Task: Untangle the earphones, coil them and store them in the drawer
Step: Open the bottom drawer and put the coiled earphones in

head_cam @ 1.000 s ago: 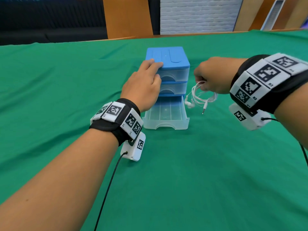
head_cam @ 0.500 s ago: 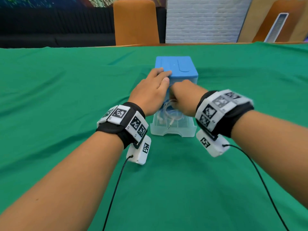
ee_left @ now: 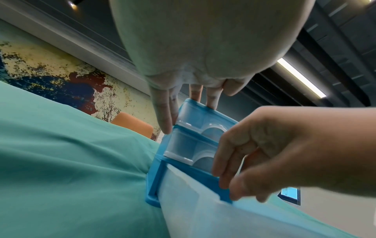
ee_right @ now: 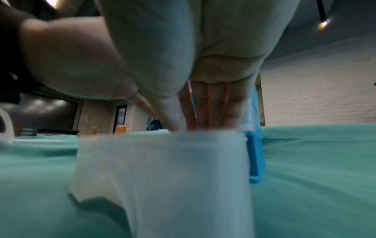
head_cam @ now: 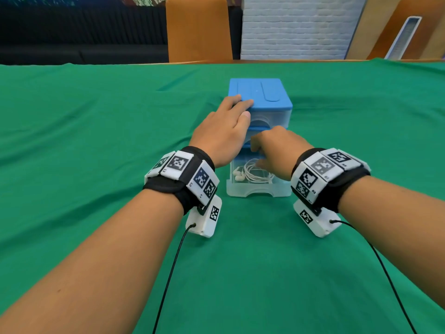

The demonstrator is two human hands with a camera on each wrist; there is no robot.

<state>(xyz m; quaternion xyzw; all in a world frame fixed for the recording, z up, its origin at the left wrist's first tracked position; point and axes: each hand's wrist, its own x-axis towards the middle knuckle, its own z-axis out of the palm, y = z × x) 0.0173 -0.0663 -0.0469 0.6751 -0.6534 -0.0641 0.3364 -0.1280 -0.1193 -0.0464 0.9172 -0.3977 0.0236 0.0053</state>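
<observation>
A small blue drawer unit (head_cam: 261, 92) stands mid-table with its clear bottom drawer (head_cam: 258, 192) pulled out toward me. The white earphones (head_cam: 252, 174) lie coiled inside that drawer, buds at the left. My left hand (head_cam: 224, 133) rests on the unit's top left corner, fingers (ee_left: 162, 112) straight and thumb down the side. My right hand (head_cam: 274, 150) hovers over the drawer's back part with fingers (ee_right: 209, 109) straight, pointing down into it and holding nothing. In the left wrist view the right hand (ee_left: 264, 153) sits just above the drawer wall (ee_left: 193, 201).
A green cloth (head_cam: 96, 141) covers the whole table. Black cables (head_cam: 168, 280) run from both wrist cameras back toward me. An orange chair (head_cam: 198, 27) stands behind the far table edge, with a white brick wall (head_cam: 296, 27) beyond.
My right hand carried the coiled earphones from the right of the unit into the bottom drawer and let them go. The left hand stayed on the unit's top.
</observation>
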